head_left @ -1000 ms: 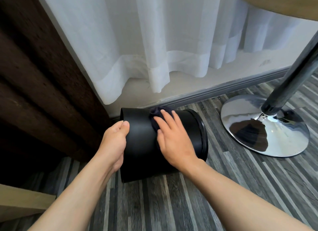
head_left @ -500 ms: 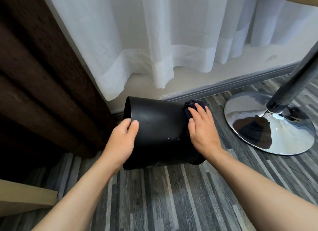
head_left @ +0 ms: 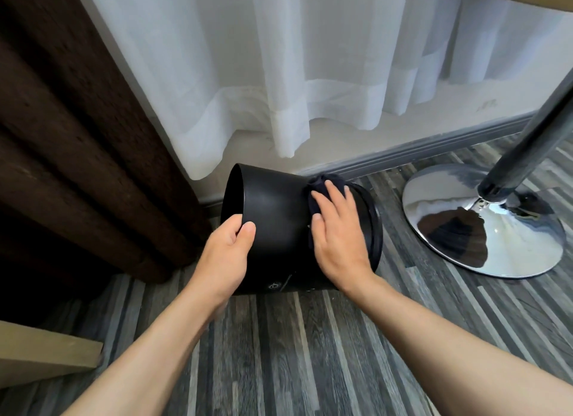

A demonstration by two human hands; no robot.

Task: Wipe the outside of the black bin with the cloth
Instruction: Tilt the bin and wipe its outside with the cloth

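The black bin point(head_left: 279, 226) lies on its side on the floor, one end at the left and the ringed end at the right. My left hand point(head_left: 228, 254) grips the bin's left edge, thumb on the outer wall. My right hand point(head_left: 336, 232) lies flat on the bin's right part, pressing a dark cloth point(head_left: 322, 189) against the wall. Most of the cloth is hidden under my fingers; a bunched bit sticks out beyond the fingertips.
A chrome round base point(head_left: 483, 220) with a slanted pole point(head_left: 533, 139) stands just right of the bin. A white curtain point(head_left: 310, 68) and grey skirting run behind it. A dark brown curtain point(head_left: 77, 142) hangs at the left. A wooden board point(head_left: 43, 353) sits at the lower left.
My right hand slid with the cloth from the bin's middle to its right end, then slightly back. The bin's left end has tilted away. My left hand kept its hold.
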